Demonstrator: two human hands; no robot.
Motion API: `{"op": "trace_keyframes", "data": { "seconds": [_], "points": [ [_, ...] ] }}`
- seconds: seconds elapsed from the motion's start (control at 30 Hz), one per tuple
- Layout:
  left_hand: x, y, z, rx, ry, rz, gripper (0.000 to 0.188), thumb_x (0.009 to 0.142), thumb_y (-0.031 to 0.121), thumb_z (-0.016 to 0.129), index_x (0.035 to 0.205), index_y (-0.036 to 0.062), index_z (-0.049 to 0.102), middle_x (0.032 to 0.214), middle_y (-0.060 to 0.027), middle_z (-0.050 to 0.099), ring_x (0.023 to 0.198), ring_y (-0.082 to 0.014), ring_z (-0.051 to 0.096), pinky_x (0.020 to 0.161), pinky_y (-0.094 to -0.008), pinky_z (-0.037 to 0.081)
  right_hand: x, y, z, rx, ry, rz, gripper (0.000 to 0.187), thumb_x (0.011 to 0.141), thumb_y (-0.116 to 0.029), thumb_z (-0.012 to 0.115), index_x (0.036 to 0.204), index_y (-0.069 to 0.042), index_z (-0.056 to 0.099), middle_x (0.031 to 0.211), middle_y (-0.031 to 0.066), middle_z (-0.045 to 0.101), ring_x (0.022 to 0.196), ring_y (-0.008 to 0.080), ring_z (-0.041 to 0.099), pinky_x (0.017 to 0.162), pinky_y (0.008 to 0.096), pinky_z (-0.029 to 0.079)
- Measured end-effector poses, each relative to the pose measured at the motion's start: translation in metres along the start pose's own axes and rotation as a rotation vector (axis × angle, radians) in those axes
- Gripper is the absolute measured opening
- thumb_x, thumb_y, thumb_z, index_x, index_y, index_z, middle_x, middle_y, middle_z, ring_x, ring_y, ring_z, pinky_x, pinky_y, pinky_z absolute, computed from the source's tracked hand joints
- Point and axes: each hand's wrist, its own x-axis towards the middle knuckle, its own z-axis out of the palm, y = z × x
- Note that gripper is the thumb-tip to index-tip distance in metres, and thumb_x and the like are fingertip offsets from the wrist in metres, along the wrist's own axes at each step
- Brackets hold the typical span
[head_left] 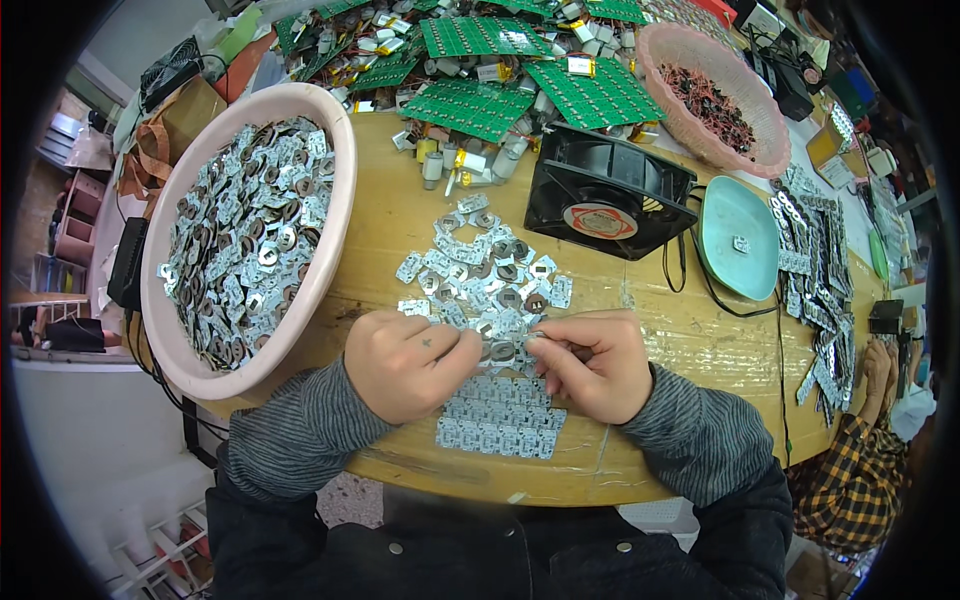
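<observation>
Nearby, 1 black fan [610,190] stands between loose boards [483,250] and turquoise tray [735,208].

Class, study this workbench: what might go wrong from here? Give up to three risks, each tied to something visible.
1. The left hand and right hand are close to the neat rows of small boards, so a slip might knock them out of line.
2. The loose pile lies just beyond the hands; stray pieces could mix into the rows.
3. The pink basin, full of pieces, sits near the left forearm; a bump might spill some.
</observation>
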Motion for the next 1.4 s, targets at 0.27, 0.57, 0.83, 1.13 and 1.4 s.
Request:
{"op": "trace_keyframes", "data": {
  "seconds": [0.27,0.57,0.83,1.13,1.4],
  "points": [
    [0.000,0.000,-0.002,0.001,0.013,0.021,0.035,0.059,0.013,0.077,0.091,0.0020,0.067,0.074,-0.0033,0.063,0.057,-0.0185,0.063,0.049,-0.0316,0.049,0.000,-0.002,-0.001,0.138,-0.008,0.138,0.014,0.095,-0.006,0.066,0.093,0.006,0.072,0.068,0.0062,0.068,0.055,0.0085,0.064,0.049,0.0213,0.050],
    [0.003,-0.003,-0.001,-0.073,-0.008,-0.127,0.032,0.066,0.009,0.079,0.094,0.0014,0.066,0.076,-0.0078,0.066,0.060,-0.0250,0.065,0.051,-0.0346,0.051,0.002,0.005,-0.002,-0.061,0.166,-0.058,0.015,0.096,-0.001,0.061,0.105,0.005,0.072,0.075,0.0079,0.069,0.056,0.0089,0.062,0.049,0.0222,0.049],
    [0.001,-0.003,-0.004,-0.120,-0.065,-0.047,0.031,0.067,0.009,0.079,0.093,0.0010,0.065,0.075,-0.0087,0.066,0.060,-0.0253,0.066,0.051,-0.0354,0.052,0.004,0.007,-0.005,-0.341,-0.092,-0.547,0.035,0.082,0.007,0.071,0.117,0.004,0.069,0.082,0.0119,0.072,0.064,0.0181,0.070,0.055,0.0282,0.056],
    [0.003,0.003,-0.002,-0.211,-0.029,-0.040,0.032,0.068,0.005,0.078,0.097,-0.0013,0.065,0.077,-0.0111,0.067,0.064,-0.0275,0.068,0.055,-0.0366,0.055,0.003,0.003,-0.005,-0.716,-0.055,-0.844,0.040,0.071,0.004,0.067,0.109,0.015,0.064,0.082,0.0177,0.069,0.064,0.0250,0.069,0.049,0.0321,0.056],
    [0.004,0.016,0.006,-0.244,0.078,-0.120,0.035,0.070,-0.005,0.073,0.104,-0.0038,0.063,0.078,-0.0152,0.067,0.064,-0.0310,0.068,0.055,-0.0381,0.055,-0.005,0.007,0.002,-0.756,0.115,-0.872,0.038,0.070,0.008,0.065,0.107,0.015,0.062,0.076,0.0148,0.066,0.055,0.0233,0.065,0.045,0.0302,0.053]
  ]
}}
